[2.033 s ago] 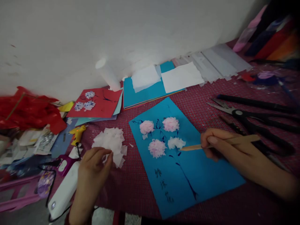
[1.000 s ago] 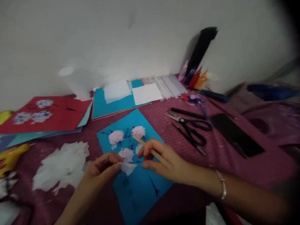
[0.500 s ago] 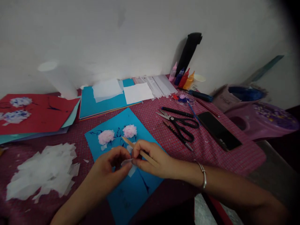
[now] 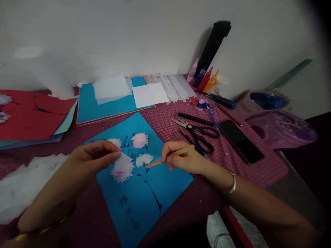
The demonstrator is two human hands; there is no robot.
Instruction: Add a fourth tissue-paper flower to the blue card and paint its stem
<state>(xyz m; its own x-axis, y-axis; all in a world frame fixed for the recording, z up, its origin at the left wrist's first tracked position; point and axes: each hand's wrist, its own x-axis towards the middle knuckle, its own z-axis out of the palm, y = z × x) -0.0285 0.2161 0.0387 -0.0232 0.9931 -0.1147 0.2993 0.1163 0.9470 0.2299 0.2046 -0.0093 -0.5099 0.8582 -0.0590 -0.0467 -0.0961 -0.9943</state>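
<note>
Between thumb and fingers, my left hand pinches a small piece of white tissue paper. My right hand is wrapped round a wooden stick, its tip close to a small white tissue flower on a blue card. Ruffled pale pink tissue flowers are on the same card, one towards the top and another just below the held tissue. Dark blue painted stems and leaves run between them, with dark writing lower down. My left fingers partly hide a third pink flower.
Loose tissue pieces lie at the left, below a red card. Scissors, a phone and several paint bottles are at the right. More paper sheets lie along the wall.
My hands have moved apart, the left one leftward with the tissue piece, the right one rightward with the stick. The white flower and lower pink flower are now uncovered. The view has shifted slightly.
</note>
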